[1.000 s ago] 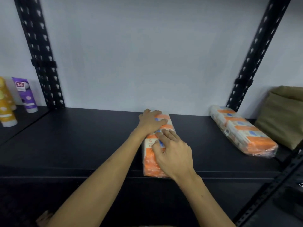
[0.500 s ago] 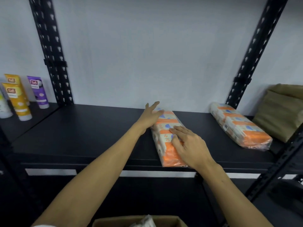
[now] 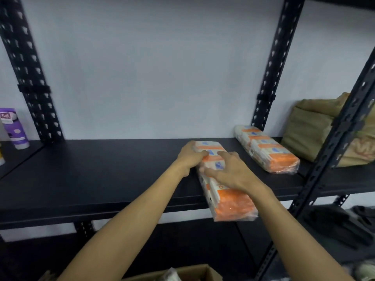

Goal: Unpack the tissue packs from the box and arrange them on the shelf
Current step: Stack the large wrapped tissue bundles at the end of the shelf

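Both hands are on the nearer tissue pack (image 3: 221,179), which lies on the black shelf (image 3: 101,175) with its near end jutting out past the shelf's front edge. I have the left hand (image 3: 190,157) curled against the pack's far left corner, thumb and fingers wrapped round the edge, so it grips the pack there. I have the right hand (image 3: 231,173) lying across the top at mid-length, fingers spread and fairly straight, pressing down rather than closing round anything.

What matters for my next move is the pack's long axis: it runs from the overhanging near end back toward the wall, slanted a little leftward at the far end. The second tissue pack (image 3: 265,149) sits to its right on the same shelf, well apart, angled much the same way (a fair guide for lining things up). I judge the pack needs pushing farther back along its own length; the right hand is nearer the overhanging end and better placed to drive it.

Below the shelf, the cardboard box (image 3: 194,272) shows at the bottom edge of view, with what looks like more wrapped stock inside.
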`<control>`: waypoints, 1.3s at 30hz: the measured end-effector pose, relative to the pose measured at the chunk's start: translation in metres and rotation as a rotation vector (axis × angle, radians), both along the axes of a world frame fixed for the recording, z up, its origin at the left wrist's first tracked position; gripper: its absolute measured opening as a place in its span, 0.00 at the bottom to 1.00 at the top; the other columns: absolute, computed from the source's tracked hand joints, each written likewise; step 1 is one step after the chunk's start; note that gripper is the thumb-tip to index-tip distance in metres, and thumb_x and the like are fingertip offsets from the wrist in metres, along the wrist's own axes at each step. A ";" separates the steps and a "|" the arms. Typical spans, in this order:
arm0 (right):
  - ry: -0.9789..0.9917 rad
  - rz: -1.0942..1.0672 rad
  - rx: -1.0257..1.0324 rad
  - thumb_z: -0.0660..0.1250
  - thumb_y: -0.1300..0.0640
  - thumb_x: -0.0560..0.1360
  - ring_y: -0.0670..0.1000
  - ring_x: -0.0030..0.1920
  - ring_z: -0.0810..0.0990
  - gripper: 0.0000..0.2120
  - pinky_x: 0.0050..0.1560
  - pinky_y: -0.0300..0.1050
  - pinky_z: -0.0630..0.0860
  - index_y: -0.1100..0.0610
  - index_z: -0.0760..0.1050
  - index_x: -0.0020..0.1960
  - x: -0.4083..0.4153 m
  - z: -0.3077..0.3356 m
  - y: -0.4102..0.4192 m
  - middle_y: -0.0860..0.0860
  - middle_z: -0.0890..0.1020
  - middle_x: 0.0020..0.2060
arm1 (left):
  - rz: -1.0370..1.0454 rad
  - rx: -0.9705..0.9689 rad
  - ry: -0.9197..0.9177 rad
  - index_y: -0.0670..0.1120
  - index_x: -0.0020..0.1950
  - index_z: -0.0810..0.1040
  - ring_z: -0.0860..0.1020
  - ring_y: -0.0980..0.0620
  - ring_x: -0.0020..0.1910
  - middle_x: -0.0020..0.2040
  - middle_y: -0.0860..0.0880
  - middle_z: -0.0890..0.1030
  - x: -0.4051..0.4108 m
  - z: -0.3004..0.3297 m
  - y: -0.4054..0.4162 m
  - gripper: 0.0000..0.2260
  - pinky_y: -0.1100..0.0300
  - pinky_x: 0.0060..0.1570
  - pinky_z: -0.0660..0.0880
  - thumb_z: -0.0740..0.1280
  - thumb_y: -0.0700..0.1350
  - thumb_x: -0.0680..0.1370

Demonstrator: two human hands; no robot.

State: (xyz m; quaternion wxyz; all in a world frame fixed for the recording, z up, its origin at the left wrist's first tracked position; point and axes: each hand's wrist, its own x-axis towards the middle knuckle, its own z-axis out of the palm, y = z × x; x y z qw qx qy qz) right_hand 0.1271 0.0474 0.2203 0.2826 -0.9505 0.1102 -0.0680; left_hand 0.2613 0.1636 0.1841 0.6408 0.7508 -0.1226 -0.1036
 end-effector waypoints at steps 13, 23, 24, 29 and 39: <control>0.162 -0.159 -0.134 0.69 0.35 0.69 0.58 0.70 0.69 0.40 0.69 0.58 0.69 0.52 0.65 0.75 0.030 0.016 -0.074 0.54 0.68 0.74 | -0.099 0.544 -0.202 0.46 0.80 0.62 0.66 0.45 0.77 0.79 0.46 0.66 0.028 -0.006 -0.013 0.25 0.50 0.76 0.62 0.60 0.53 0.85; 0.262 -0.224 -0.302 0.68 0.35 0.68 0.67 0.75 0.59 0.45 0.69 0.70 0.64 0.42 0.53 0.80 0.075 -0.003 -0.061 0.57 0.54 0.79 | -0.025 0.870 -0.416 0.45 0.81 0.61 0.51 0.44 0.82 0.82 0.43 0.57 0.037 -0.043 -0.030 0.25 0.43 0.80 0.46 0.52 0.54 0.86; 0.254 -0.214 -0.300 0.67 0.35 0.69 0.67 0.75 0.60 0.44 0.69 0.69 0.64 0.42 0.54 0.80 0.077 -0.003 -0.064 0.56 0.56 0.79 | -0.029 0.892 -0.425 0.45 0.81 0.60 0.50 0.44 0.82 0.83 0.43 0.56 0.038 -0.045 -0.031 0.25 0.43 0.80 0.46 0.51 0.54 0.86; 0.181 -0.200 -0.278 0.65 0.32 0.69 0.66 0.75 0.62 0.41 0.66 0.72 0.64 0.42 0.59 0.79 0.082 -0.003 -0.073 0.54 0.60 0.78 | -0.034 0.951 -0.434 0.46 0.82 0.57 0.47 0.44 0.83 0.83 0.43 0.52 0.038 -0.047 -0.034 0.27 0.43 0.80 0.44 0.50 0.56 0.85; -0.020 -0.151 -0.182 0.68 0.34 0.65 0.61 0.70 0.70 0.39 0.67 0.60 0.71 0.39 0.67 0.75 0.103 0.039 -0.092 0.52 0.71 0.71 | -0.043 1.031 -0.432 0.46 0.84 0.50 0.44 0.46 0.83 0.84 0.45 0.48 0.037 -0.047 -0.038 0.29 0.44 0.80 0.43 0.47 0.58 0.85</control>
